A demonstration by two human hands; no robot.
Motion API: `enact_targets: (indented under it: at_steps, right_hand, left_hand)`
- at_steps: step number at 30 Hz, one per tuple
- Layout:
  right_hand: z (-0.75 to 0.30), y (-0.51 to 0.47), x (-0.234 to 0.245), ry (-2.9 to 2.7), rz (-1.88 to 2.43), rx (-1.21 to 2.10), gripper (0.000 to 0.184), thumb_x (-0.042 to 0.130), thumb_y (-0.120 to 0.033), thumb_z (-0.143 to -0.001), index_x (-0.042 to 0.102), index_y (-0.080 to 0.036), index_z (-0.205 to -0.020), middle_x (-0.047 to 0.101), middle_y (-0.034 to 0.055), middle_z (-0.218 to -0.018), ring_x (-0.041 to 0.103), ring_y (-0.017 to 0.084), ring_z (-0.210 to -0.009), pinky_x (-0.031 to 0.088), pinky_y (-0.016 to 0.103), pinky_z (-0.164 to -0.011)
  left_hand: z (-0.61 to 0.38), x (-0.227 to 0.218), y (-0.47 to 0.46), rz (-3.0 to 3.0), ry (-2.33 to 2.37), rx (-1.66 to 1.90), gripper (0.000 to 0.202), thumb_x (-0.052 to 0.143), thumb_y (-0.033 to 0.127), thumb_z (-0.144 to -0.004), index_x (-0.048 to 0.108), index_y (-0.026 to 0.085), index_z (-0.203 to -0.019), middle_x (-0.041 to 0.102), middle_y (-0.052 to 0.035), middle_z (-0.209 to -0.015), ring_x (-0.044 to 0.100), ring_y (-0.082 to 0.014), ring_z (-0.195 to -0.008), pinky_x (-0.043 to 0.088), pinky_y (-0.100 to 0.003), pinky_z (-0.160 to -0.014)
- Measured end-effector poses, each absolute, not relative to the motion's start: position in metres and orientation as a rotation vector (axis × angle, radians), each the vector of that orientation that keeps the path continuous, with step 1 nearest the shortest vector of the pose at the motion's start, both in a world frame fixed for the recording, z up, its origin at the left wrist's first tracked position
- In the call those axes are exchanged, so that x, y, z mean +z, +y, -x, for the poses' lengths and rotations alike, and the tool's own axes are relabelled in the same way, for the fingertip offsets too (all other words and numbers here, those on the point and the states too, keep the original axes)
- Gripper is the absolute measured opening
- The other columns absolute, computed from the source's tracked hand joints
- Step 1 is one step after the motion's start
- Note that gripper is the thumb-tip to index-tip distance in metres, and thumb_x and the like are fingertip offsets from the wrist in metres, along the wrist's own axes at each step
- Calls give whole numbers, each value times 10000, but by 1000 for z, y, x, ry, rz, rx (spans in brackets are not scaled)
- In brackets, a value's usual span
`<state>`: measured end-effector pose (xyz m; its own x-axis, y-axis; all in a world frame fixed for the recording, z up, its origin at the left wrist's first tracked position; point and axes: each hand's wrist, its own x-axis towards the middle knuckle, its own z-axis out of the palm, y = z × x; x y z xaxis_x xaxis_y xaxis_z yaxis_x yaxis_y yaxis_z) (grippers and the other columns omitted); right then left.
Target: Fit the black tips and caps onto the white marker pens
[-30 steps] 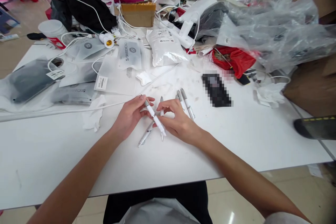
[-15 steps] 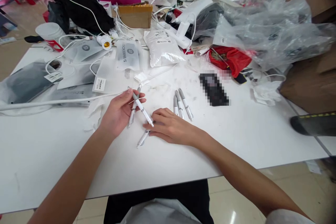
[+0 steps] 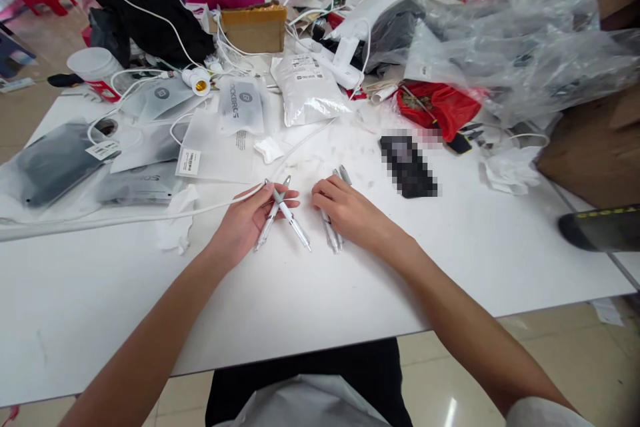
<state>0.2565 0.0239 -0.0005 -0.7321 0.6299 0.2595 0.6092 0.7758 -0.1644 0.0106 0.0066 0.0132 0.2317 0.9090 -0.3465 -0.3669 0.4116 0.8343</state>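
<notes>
Between the thumb and fingers of my left hand (image 3: 240,227) is a white and grey ballpoint pen (image 3: 295,221), its clear tip pointing down to the right. A second pen (image 3: 267,225) crosses beneath it, slanting the other way by the fingers; whether it is also gripped I cannot tell. My right hand (image 3: 357,213) lies over a small group of similar pens (image 3: 331,237) on the white table (image 3: 320,307). Its fingers are bent down around a pen there, and they hide the middles of the group. One grey pen end (image 3: 345,175) sticks out above the knuckles.
A white cable (image 3: 200,212) runs past my left hand. Frosted plastic bags (image 3: 220,147) and a white parcel (image 3: 310,93) lie behind. A pixelated dark object (image 3: 409,167) is to the right, near a red bag (image 3: 445,110) and clear plastic sheeting (image 3: 500,47).
My right hand has moved right with a pen, from beside my left hand to the pen group. My left hand has shifted slightly right and down, still holding its pen.
</notes>
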Motion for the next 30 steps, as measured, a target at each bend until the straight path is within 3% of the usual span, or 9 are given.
enact_targets:
  at_steps: [5, 8, 10, 13, 18, 23, 25, 27, 30]
  right_hand:
    - [-247, 13, 6, -2385, 900, 337, 380, 411, -11, -1009, 555, -203, -1303, 699, 133, -1231, 645, 261, -1072, 556, 437, -907]
    - [-240, 3, 10, -2125, 1026, 673, 270, 535, -250, -1103, 476, -249, -1367, 716, 95, -1243, 689, 214, -973, 574, 396, -840]
    - [-236, -1, 10, -2010, 1101, 845, 420, 638, -401, -1079, 426, -272, -1417, 689, 99, -1303, 690, 188, -900, 570, 354, -738]
    - [-231, -5, 9, -1914, 1086, 1118, 560, 700, -476, -1037, 374, -296, -1455, 676, 76, -1263, 692, 161, -814, 515, 298, -601]
    - [-221, -11, 8, -1849, 1040, 1382, 592, 736, -465, -1011, 366, -308, -1446, 648, -32, -964, 687, 160, -757, 523, 313, -650]
    - [-219, -11, 2, -1926, 1204, 1171, 655, 693, -504, -1031, 326, -261, -1515, 600, -83, -751, 574, 153, -600, 474, 309, -608]
    - [-222, -9, -1, -2042, 1286, 961, 674, 673, -471, -1045, 314, -245, -1569, 590, -85, -718, 543, 146, -564, 444, 301, -600]
    - [-224, -6, -5, -2171, 1309, 725, 612, 642, -438, -1063, 370, -258, -1581, 622, -58, -749, 581, 152, -595, 422, 292, -609]
    - [-228, -2, -7, -2321, 1316, 388, 425, 604, -449, -1081, 547, -257, -1456, 678, -14, -807, 632, 169, -653, 360, 285, -594]
  left_hand:
    - [-17, 11, 4, -592, 825, 977, 231, 704, 362, -1029, 788, 158, -1098, 788, -149, -1297, 731, -323, -1281, 577, -446, -1090]
    - [-17, 12, 2, -585, 762, 1005, 229, 652, 356, -1065, 783, 172, -1099, 773, -137, -1337, 688, -308, -1360, 539, -444, -1159]
    - [-17, 14, 1, -609, 723, 1032, 225, 638, 355, -1077, 778, 182, -1109, 761, -126, -1361, 665, -292, -1388, 523, -426, -1175]
    - [-19, 19, -1, -639, 686, 1064, 194, 651, 347, -1071, 768, 195, -1102, 739, -106, -1387, 660, -270, -1366, 534, -391, -1135]
    - [-23, 19, -6, -686, 705, 998, 168, 703, 380, -1042, 727, 220, -1085, 741, -80, -1241, 713, -218, -1048, 576, -338, -867]
    - [-19, 8, -2, -844, 952, 1109, 232, 750, 438, -1007, 761, 212, -1060, 707, -63, -1170, 658, -180, -995, 548, -309, -894]
    - [-15, 6, 2, -950, 1088, 1145, 235, 769, 439, -995, 795, 221, -1079, 684, -41, -1086, 608, -138, -890, 514, -268, -827]
    - [-11, 5, 4, -993, 1121, 1134, 246, 790, 443, -976, 807, 224, -1088, 650, -25, -989, 542, -114, -776, 473, -260, -727]
    - [-10, 6, 4, -988, 1097, 1096, 264, 832, 448, -936, 805, 207, -1040, 638, -25, -944, 527, -115, -733, 458, -272, -676]
